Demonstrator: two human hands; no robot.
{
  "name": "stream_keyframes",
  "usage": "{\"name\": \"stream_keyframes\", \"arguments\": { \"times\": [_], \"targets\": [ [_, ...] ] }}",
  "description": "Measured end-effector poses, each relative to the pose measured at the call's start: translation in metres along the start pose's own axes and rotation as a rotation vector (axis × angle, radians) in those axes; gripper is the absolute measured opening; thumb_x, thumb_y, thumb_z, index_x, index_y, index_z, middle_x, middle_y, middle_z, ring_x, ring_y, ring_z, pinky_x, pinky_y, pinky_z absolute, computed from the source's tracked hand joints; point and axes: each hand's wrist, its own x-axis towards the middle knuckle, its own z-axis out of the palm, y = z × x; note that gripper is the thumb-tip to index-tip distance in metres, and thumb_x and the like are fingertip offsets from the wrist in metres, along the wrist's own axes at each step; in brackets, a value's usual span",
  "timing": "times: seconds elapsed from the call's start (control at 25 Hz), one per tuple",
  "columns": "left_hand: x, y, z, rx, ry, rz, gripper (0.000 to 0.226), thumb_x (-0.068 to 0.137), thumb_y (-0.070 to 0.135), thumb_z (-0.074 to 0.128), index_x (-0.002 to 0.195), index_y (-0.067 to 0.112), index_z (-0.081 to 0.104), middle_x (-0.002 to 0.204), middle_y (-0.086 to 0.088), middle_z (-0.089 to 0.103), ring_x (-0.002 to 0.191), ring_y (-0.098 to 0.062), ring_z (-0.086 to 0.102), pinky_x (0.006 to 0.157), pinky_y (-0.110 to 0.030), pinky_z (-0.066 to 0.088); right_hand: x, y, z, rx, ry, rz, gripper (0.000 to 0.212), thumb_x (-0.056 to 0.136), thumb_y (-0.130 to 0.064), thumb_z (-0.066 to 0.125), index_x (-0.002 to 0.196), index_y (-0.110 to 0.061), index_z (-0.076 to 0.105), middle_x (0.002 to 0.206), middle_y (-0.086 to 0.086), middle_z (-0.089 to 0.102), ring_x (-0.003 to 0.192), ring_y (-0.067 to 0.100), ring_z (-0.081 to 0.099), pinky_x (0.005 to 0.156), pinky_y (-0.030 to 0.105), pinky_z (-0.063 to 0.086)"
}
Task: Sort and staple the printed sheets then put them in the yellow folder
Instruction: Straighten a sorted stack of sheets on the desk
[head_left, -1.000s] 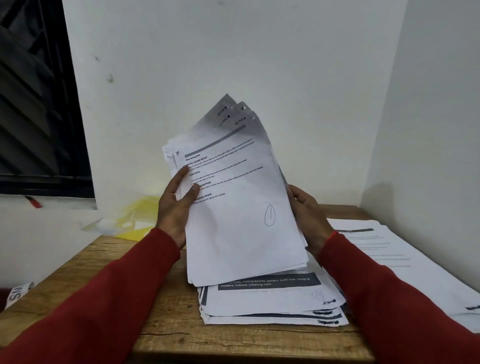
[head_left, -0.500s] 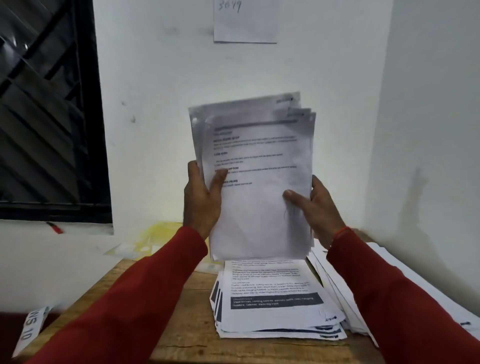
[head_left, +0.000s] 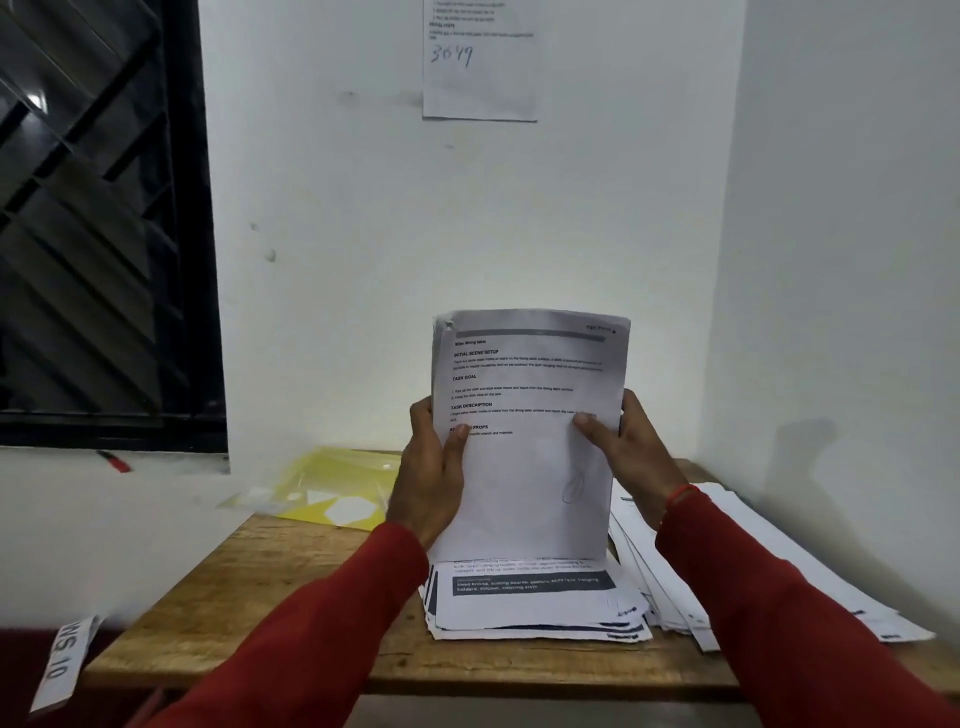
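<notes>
The person holds a bundle of printed sheets (head_left: 527, 441) upright above the near middle of the wooden table (head_left: 249, 597). The left hand (head_left: 428, 480) is closed on the bundle's left edge, thumb across the front page. The right hand (head_left: 623, 447) grips the right edge the same way, thumb pressed on the page. The bottom edge of the bundle stands on, or hangs just above, a flat stack of sheets (head_left: 535, 605) lying at the table's near edge; which of the two cannot be told. A second, fanned pile of sheets (head_left: 753, 561) lies along the right edge of the table. The yellow folder (head_left: 337, 488) lies at the far left corner, partly overhanging the table, well apart from the hands. No stapler is in view.

The step in hand looks like squaring the bundle before stapling. To do it well, the grip should be loose enough to let the pages drop level, and the bottom edge is best tapped on bare wood, not on the soft stack below, which could shift or catch a stray page. After the bottom edge, one side edge wants the same tap. A firm pinch near the top left corner should then keep the pages aligned for the staple.
</notes>
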Motion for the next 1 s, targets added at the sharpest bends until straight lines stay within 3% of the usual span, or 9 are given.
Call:
{"name": "stream_keyframes", "arguments": {
  "times": [0.16, 0.24, 0.32, 0.44, 0.56, 0.64, 0.8, 0.88, 1.0],
  "targets": [
    [-0.006, -0.009, 0.0, 0.015, -0.103, -0.038, 0.016, 0.104, 0.02, 0.047, 0.119, 0.019, 0.04, 0.117, -0.002, 0.064, 0.105, -0.019, 0.064, 0.084, -0.025, 0.051, -0.017, 0.017, 0.0, -0.032, -0.053, 0.05, 0.031, 0.1, -0.02, 0.053, 0.129, -0.028, 0.047, 0.12, -0.01, 0.063, 0.113, 0.01, 0.061, 0.097, 0.033, 0.05],
    [-0.002, -0.005, -0.004, 0.035, -0.093, -0.03, 0.011, 0.104, 0.015, 0.045, 0.115, 0.015, 0.043, 0.113, -0.005, 0.064, 0.102, -0.024, 0.063, 0.077, -0.022, 0.047, -0.017, 0.018, 0.003, -0.055, -0.018, 0.033, 0.031, 0.101, -0.016, 0.051, 0.13, -0.027, 0.049, 0.121, -0.008, 0.064, 0.112, 0.011, 0.061, 0.098, 0.035, 0.05],
    [0.014, 0.006, -0.021, 0.072, -0.091, -0.072, 0.014, 0.103, 0.013, 0.046, 0.117, 0.011, 0.045, 0.112, -0.005, 0.063, 0.099, -0.023, 0.062, 0.075, -0.025, 0.045, -0.005, 0.007, 0.011, -0.027, -0.012, 0.005, 0.031, 0.099, -0.01, 0.053, 0.128, -0.022, 0.055, 0.118, -0.004, 0.067, 0.105, 0.014, 0.065, 0.087, 0.031, 0.054],
    [0.044, 0.007, -0.068, 0.12, -0.095, -0.212, 0.02, 0.099, 0.017, 0.055, 0.118, 0.015, 0.051, 0.115, -0.005, 0.063, 0.104, -0.024, 0.061, 0.089, -0.035, 0.051, 0.009, -0.011, 0.04, 0.014, -0.076, 0.095, 0.024, 0.093, -0.003, 0.061, 0.115, -0.012, 0.062, 0.109, 0.009, 0.071, 0.09, 0.024, 0.068, 0.068, 0.031, 0.057],
    [0.041, -0.011, -0.127, 0.118, -0.135, -0.427, 0.029, 0.093, 0.011, 0.066, 0.12, 0.008, 0.056, 0.114, -0.007, 0.065, 0.092, -0.02, 0.064, 0.076, -0.028, 0.054, 0.007, 0.007, 0.091, 0.055, -0.134, 0.281, 0.046, 0.078, 0.007, 0.075, 0.119, -0.001, 0.056, 0.111, 0.024, 0.068, 0.091, 0.034, 0.068, 0.075, 0.044, 0.058],
    [0.024, -0.031, -0.16, 0.274, -0.216, -0.552, 0.027, 0.091, 0.009, 0.07, 0.116, 0.007, 0.061, 0.109, -0.007, 0.065, 0.087, -0.018, 0.063, 0.071, -0.023, 0.051, -0.001, 0.027, 0.126, 0.016, -0.176, 0.393, 0.062, 0.071, 0.01, 0.079, 0.126, -0.002, 0.052, 0.109, 0.024, 0.068, 0.092, 0.037, 0.069, 0.076, 0.049, 0.059],
    [0.007, -0.078, -0.206, 0.542, -0.257, -0.662, 0.029, 0.088, 0.014, 0.073, 0.114, 0.004, 0.065, 0.114, -0.011, 0.068, 0.1, -0.026, 0.064, 0.092, -0.033, 0.05, -0.005, 0.056, 0.178, -0.08, -0.283, 0.515, 0.078, 0.07, 0.011, 0.08, 0.137, -0.004, 0.043, 0.113, 0.027, 0.065, 0.094, 0.041, 0.068, 0.078, 0.057, 0.057],
    [0.006, -0.093, -0.218, 0.605, -0.266, -0.7, 0.032, 0.087, 0.018, 0.073, 0.115, 0.006, 0.064, 0.119, -0.012, 0.067, 0.106, -0.029, 0.063, 0.096, -0.035, 0.049, -0.005, 0.065, 0.192, -0.177, -0.339, 0.519, 0.08, 0.07, 0.007, 0.081, 0.138, -0.006, 0.041, 0.11, 0.028, 0.066, 0.083, 0.039, 0.07, 0.074, 0.055, 0.059],
    [0.0, -0.101, -0.216, 0.715, -0.287, -0.714, 0.041, 0.09, 0.021, 0.071, 0.125, 0.007, 0.058, 0.127, -0.012, 0.062, 0.115, -0.03, 0.058, 0.095, -0.031, 0.044, -0.008, 0.066, 0.197, -0.282, -0.389, 0.525, 0.07, 0.075, 0.005, 0.078, 0.134, -0.006, 0.042, 0.1, 0.028, 0.068, 0.049, 0.026, 0.065, 0.052, 0.038, 0.058]
  ]
}}
